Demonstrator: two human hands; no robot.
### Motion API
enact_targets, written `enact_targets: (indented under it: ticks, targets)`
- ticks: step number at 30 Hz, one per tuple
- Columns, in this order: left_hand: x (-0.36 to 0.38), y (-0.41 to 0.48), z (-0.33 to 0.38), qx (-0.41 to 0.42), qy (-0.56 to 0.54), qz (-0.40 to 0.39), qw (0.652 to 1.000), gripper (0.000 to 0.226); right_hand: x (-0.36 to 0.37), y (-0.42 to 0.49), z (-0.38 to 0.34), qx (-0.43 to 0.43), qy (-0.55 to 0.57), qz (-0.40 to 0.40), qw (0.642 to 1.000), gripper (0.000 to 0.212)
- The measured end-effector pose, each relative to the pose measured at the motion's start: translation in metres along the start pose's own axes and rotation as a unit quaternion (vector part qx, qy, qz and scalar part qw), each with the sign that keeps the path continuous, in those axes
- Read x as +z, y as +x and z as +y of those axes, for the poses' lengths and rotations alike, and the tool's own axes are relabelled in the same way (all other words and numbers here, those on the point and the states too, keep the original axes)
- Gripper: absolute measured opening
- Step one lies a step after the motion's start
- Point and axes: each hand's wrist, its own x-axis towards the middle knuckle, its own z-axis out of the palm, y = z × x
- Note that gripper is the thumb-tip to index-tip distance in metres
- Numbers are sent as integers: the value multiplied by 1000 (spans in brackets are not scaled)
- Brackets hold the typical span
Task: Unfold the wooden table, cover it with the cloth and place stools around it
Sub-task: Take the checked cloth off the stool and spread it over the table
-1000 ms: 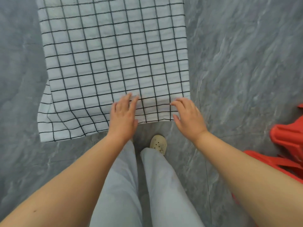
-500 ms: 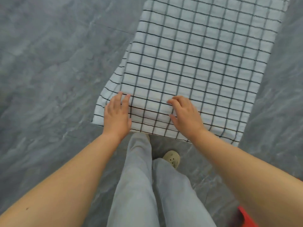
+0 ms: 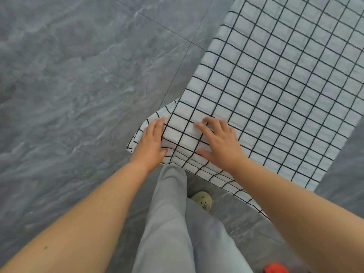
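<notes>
The checked cloth [image 3: 275, 99] is spread over the table, filling the view from 12 to 3 o'clock, its near corner draped over the edge. Since a second ago the pressing point has been shifted from the near edge's middle to this corner, so smoothing seems nearly done. The left hand [image 3: 150, 143] and right hand [image 3: 220, 142] are laid flat, fingers extended, grasping nothing. No writing can be read. At 5 o'clock a red object [image 3: 275, 268] is glimpsed.

The cloth [image 3: 275, 99] is matt woven fabric, white with a black grid; the floor [image 3: 78, 85] is smooth grey marbled tile.
</notes>
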Motion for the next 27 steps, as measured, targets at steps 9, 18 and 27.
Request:
enact_targets:
  ticks: [9,18,27]
  targets:
    - [-21,-24,-32,110,49,120,985,56,-1,3,2,-11,-12,5,1000,77]
    - [-32,-11,-59,-113,-21,100,988,52,5,0,-3,-9,-9,31,999,72]
    - [-39,11,-46,-106,-81,118,984,25,5,0,-4,-7,-6,36,999,72]
